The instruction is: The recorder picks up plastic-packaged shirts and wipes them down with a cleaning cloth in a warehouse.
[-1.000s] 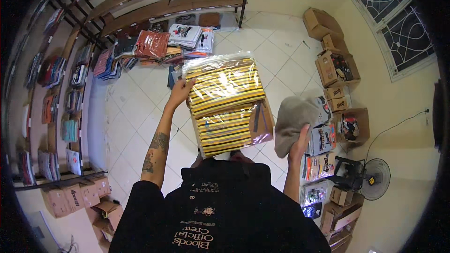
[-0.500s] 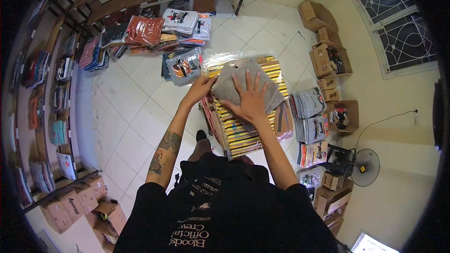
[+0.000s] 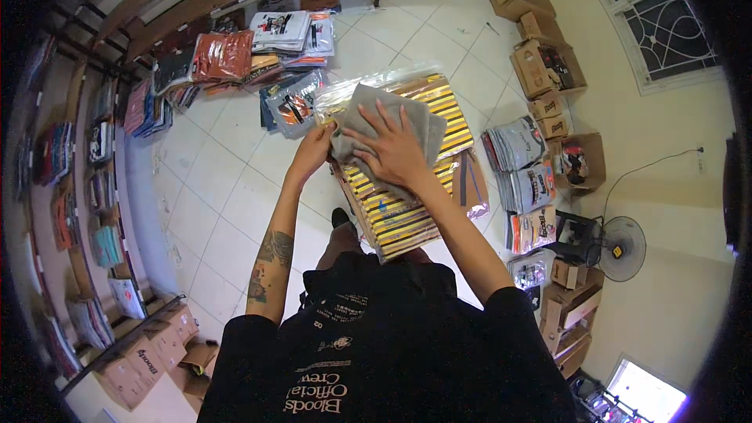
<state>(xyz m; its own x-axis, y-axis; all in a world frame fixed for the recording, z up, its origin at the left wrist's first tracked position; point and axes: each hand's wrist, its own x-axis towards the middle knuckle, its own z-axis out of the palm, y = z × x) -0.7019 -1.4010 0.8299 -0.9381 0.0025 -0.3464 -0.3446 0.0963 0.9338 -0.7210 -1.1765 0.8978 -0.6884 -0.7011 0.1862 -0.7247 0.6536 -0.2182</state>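
Observation:
A yellow-and-black striped garment (image 3: 452, 113) lies folded in a clear plastic bag, on top of a stack in front of me. Spread over it is a folded grey cloth (image 3: 362, 102). My right hand (image 3: 394, 149) presses flat on this cloth, fingers apart. At the stack's left edge, my left hand (image 3: 312, 150) is closed, pinching the edge of the plastic bag (image 3: 323, 107) beside the cloth's corner. The exact pinch point is partly hidden by the fingers. Brownish packaging (image 3: 472, 180) shows under the stack's right side.
Bagged garments lie in piles on the tiled floor, at the far left (image 3: 223, 55) and to the right (image 3: 517, 145). Shelves (image 3: 82, 141) line the left wall. Cardboard boxes (image 3: 536, 66) and a fan (image 3: 624, 249) stand along the right wall.
My right hand has slid left across the striped garment with the grey cloth under it, baring more stripes on the right. My left hand stays at the left edge. The whole view has shifted slightly.

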